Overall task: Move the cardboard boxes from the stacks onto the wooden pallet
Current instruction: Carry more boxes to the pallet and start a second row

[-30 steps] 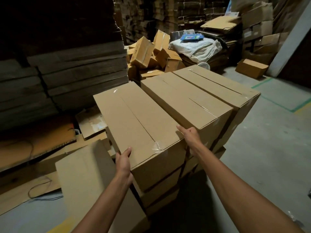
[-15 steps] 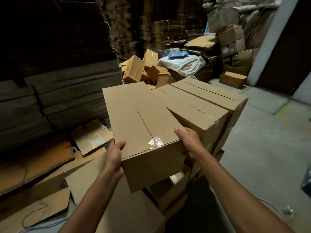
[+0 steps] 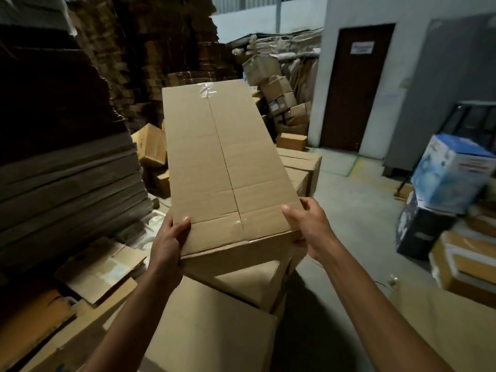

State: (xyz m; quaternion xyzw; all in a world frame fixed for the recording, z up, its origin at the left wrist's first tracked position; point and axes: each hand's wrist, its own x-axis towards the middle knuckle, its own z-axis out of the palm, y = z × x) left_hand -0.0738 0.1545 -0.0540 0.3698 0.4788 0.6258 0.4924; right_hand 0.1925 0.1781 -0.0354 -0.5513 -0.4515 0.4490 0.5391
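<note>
A long, taped cardboard box [image 3: 225, 167] is lifted in front of me, its far end tipped up. My left hand [image 3: 167, 237] grips its near left corner, thumb on top. My right hand [image 3: 308, 226] grips the near right corner, thumb on the lid. Under and behind it the stack of like boxes [image 3: 303, 167] remains, with another box [image 3: 252, 283] just below the lifted one. No wooden pallet shows in this view.
Tall piles of flat cardboard sheets [image 3: 67, 178] fill the left. Loose small boxes [image 3: 279, 98] lie at the back. A brown door [image 3: 357, 87] stands ahead on the right. Blue and brown cartons [image 3: 451, 170] crowd the right edge. Grey concrete floor [image 3: 357, 205] lies between.
The box came off the stack and rose, its far end now tilted up. My view swung right, bringing the door and the blue cartons into sight. Both hands kept their hold.
</note>
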